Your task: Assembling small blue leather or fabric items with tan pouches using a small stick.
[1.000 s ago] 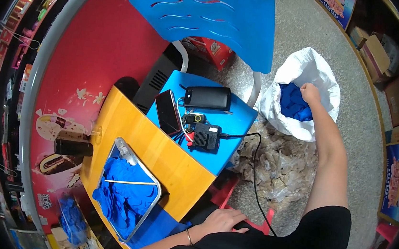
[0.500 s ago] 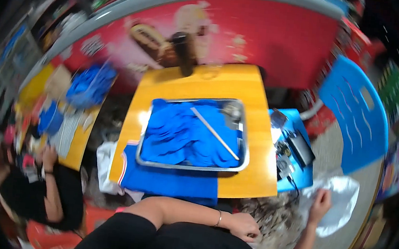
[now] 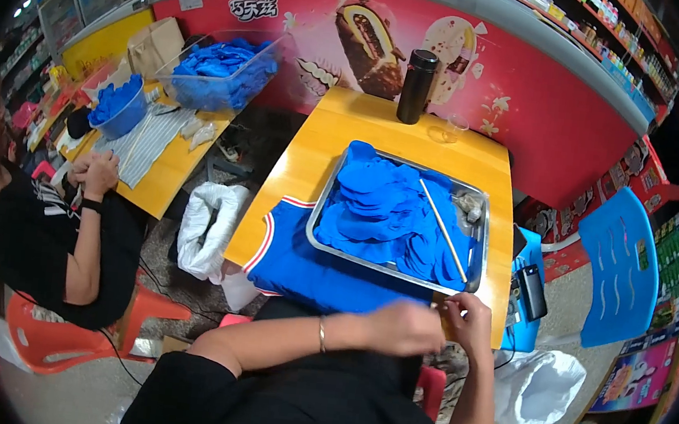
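Note:
My left hand (image 3: pixel 406 329) is over my lap at the front edge of the yellow table, blurred by motion, its fingers hard to read. Close by on its right, my right hand (image 3: pixel 469 321) is raised with fingertips pinched together; whatever is between them is too small to make out. Just beyond both hands is a metal tray (image 3: pixel 315 230) heaped with blue fabric pieces (image 3: pixel 377 207). A thin pale stick (image 3: pixel 444 232) lies slanted across the fabric, beside a small clear plastic bag (image 3: pixel 469 206). Blue cloth with red-and-white trim (image 3: pixel 295 253) lies under the tray's near left side.
A black bottle (image 3: pixel 418 87) and a clear cup (image 3: pixel 455 127) stand at the table's back. A blue chair (image 3: pixel 618 267) and white bag (image 3: pixel 539 391) are on the right. At left, another person (image 3: pixel 50 241) sits by a second table (image 3: pixel 153 198) with a blue-filled plastic tub (image 3: pixel 217 86).
The view has swung left and sharpened. My right hand has come in from the right, off the white bag, to beside my left hand. My left hand has risen to the table edge.

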The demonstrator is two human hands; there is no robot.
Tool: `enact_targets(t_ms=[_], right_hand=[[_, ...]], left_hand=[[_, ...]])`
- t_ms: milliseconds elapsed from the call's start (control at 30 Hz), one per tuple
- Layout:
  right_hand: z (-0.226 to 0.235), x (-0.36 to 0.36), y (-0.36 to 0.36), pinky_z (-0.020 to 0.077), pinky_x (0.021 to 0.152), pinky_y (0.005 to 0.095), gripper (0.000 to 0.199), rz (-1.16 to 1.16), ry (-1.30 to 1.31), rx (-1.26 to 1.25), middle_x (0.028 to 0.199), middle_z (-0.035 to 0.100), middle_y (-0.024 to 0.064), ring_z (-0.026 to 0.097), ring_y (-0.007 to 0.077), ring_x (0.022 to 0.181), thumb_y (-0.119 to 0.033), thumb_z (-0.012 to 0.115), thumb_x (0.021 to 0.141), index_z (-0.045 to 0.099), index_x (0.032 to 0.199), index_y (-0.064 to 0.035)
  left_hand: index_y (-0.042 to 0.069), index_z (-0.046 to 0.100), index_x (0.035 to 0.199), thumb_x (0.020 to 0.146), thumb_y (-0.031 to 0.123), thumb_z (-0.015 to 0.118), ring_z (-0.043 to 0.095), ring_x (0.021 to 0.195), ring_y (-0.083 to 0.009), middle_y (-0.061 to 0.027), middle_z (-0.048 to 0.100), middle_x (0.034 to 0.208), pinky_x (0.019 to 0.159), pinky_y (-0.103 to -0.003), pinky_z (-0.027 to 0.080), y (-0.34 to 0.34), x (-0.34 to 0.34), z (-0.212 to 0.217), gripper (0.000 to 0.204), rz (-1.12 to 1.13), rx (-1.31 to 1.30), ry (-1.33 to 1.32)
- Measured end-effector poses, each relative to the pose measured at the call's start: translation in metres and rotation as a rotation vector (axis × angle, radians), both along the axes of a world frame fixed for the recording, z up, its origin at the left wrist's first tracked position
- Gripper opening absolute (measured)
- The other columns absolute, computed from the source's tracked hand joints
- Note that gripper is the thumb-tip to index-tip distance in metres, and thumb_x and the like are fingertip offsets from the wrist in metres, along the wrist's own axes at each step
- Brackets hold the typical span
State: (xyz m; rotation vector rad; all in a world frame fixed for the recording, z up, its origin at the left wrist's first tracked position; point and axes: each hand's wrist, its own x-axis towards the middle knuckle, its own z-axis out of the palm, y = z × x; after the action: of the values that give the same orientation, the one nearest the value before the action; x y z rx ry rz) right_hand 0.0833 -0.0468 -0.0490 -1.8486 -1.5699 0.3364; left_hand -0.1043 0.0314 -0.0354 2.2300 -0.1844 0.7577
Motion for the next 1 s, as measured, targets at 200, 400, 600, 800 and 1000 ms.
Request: enact_targets(t_ms=[200, 400, 600, 800, 1000], right_hand=[[0.003, -0.038, 0.003, 0.0475, 0.062, 0.0357, 0.012, 0.178, -0.007, -0.175, 0.075, 0.061, 0.0129, 0.060, 0.0287, 0.070, -0.015, 0.064, 0.078, 0.063, 0.085, -0.0052], [0.009, -0.079, 0.025, 0.0474, 0.061, 0.0341, 0.013, 0.424, 0.043, -0.132, 0.077, 0.061, 0.0118, 0.060, 0.0268, 0.070, -0.015, 0.063, 0.079, 0.063, 0.088, -0.0055], [0.009, -0.116, 0.048, 0.0469, 0.059, 0.0292, 0.012, 0.440, 0.344, -0.002, 0.079, 0.063, 0.0110, 0.060, 0.0212, 0.067, -0.013, 0.062, 0.081, 0.064, 0.088, -0.0039], [-0.022, -0.112, 0.041, 0.0424, 0.058, 0.0215, 0.017, 0.275, 0.948, -0.029, 0.075, 0.059, 0.0026, 0.052, 0.0075, 0.063, -0.012, 0.052, 0.089, 0.059, 0.100, -0.0018], [0.027, -0.111, 0.059, 0.0339, 0.051, 0.0202, 0.013, 0.190, 1.023, 0.035, 0.066, 0.048, -0.0024, 0.043, 0.0045, 0.058, -0.014, 0.062, 0.084, 0.055, 0.082, -0.0031]], left_hand=[[0.006, 0.054, 0.106, 0.072, 0.007, 0.062, 0.048, 0.105, -0.0330, -0.0153, 0.053, 0.107, 0.089, -0.040, 0.041, 0.145, -0.050, 0.019, 0.035, 0.954, 0.359, 0.028], [0.006, 0.056, 0.107, 0.074, 0.011, 0.062, 0.059, 0.091, -0.0332, -0.0174, 0.062, 0.097, 0.078, -0.042, 0.047, 0.201, -0.038, -0.006, 0.034, 0.975, 0.363, 0.529], [0.004, 0.063, 0.087, 0.080, 0.008, 0.060, 0.063, 0.068, -0.0237, -0.0125, 0.065, 0.078, 0.058, -0.034, 0.048, 0.181, -0.050, 0.020, 0.009, 1.032, 0.164, 0.106], [-0.003, 0.058, 0.098, 0.085, 0.005, 0.059, 0.056, 0.069, -0.0060, -0.0033, 0.063, 0.080, 0.061, -0.018, 0.044, 0.082, -0.065, 0.021, 0.015, 0.633, -0.945, -0.158], [-0.001, 0.057, 0.098, 0.085, 0.003, 0.059, 0.053, 0.069, -0.0031, -0.0034, 0.063, 0.083, 0.060, -0.016, 0.041, 0.052, -0.079, 0.010, 0.013, 0.464, -1.238, -0.143]])
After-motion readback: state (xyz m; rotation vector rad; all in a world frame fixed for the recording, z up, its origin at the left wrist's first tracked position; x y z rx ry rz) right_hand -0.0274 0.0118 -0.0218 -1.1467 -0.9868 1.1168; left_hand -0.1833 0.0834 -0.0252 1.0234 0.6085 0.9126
